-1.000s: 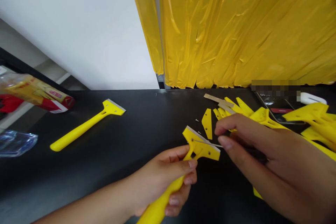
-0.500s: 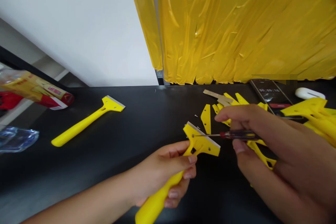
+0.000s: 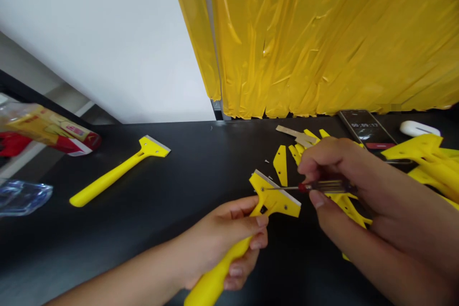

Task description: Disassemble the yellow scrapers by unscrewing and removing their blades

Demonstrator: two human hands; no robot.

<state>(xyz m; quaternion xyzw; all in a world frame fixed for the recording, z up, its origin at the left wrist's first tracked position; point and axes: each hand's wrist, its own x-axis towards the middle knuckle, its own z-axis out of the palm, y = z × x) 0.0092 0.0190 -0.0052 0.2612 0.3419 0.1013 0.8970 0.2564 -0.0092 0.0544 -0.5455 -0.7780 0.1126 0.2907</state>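
My left hand (image 3: 229, 236) is wrapped round the handle of a yellow scraper (image 3: 274, 198), just below its head. A metal blade edge runs along the head's upper right side, and two screws show in its face. Between thumb and fingers, my right hand (image 3: 362, 191) grips a screwdriver (image 3: 322, 186) with a red-collared, see-through handle. Its thin shaft points left, the tip at the left screw of the head. Just beyond the head lie a yellow cover plate (image 3: 280, 165) with holes and a small loose screw (image 3: 267, 161).
Another scraper (image 3: 122, 167) lies to the left on the black table (image 3: 150, 248). Yellow scraper parts (image 3: 423, 158) are piled at the right, partly behind my right hand. A phone (image 3: 364, 129) showing a timer, a white case (image 3: 419, 128), a bottle (image 3: 53, 126) and clear plastic (image 3: 25, 198) lie around.
My right hand and the screwdriver have shifted slightly left, with the fingers rolled a little on the handle. The tip stays at the same screw. My left hand holds the scraper nearly still.
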